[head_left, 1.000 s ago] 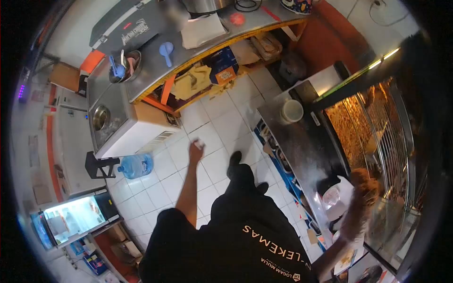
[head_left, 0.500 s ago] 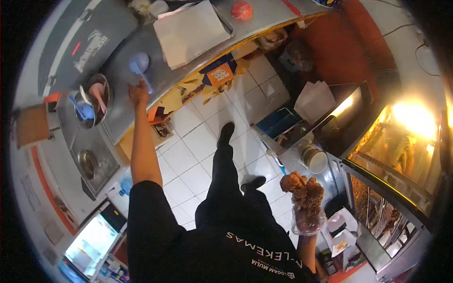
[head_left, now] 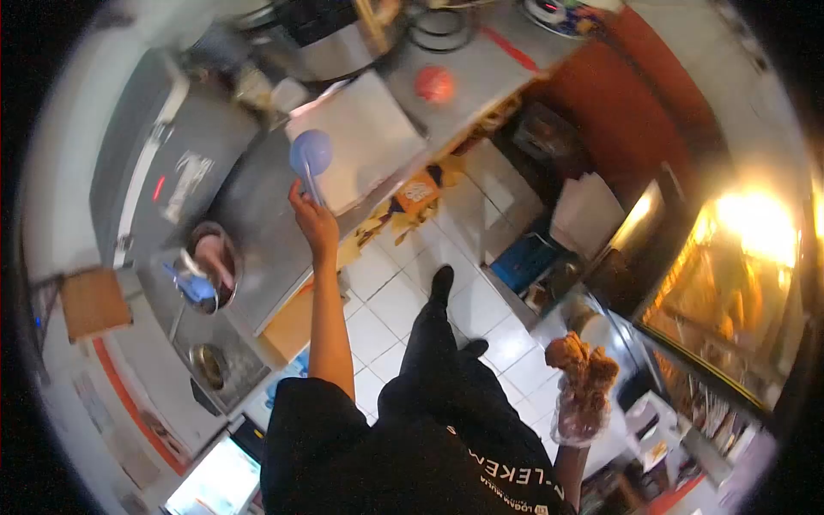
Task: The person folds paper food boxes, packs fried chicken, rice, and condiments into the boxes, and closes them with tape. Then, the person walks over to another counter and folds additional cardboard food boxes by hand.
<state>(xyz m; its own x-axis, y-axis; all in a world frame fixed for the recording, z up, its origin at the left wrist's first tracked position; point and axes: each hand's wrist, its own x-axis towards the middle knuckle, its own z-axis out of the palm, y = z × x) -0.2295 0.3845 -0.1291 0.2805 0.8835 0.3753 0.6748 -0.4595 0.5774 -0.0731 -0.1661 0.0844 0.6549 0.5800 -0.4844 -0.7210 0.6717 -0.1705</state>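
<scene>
My left hand is over the metal counter, its fingers closed on the handle of a blue ladle. The ladle's round bowl is over the near left part of the white paper sheets. At the lower right, my right hand, in a clear plastic glove, is closed around pieces of brown fried chicken.
A metal bowl with pink and blue utensils sits at the left of the counter. A red ball-like item lies beyond the paper. At the right is a lit glass display case.
My left hand has risen from over the floor to the counter and taken hold of the ladle, which has moved toward the paper. My right hand has come away from the display case with the chicken.
</scene>
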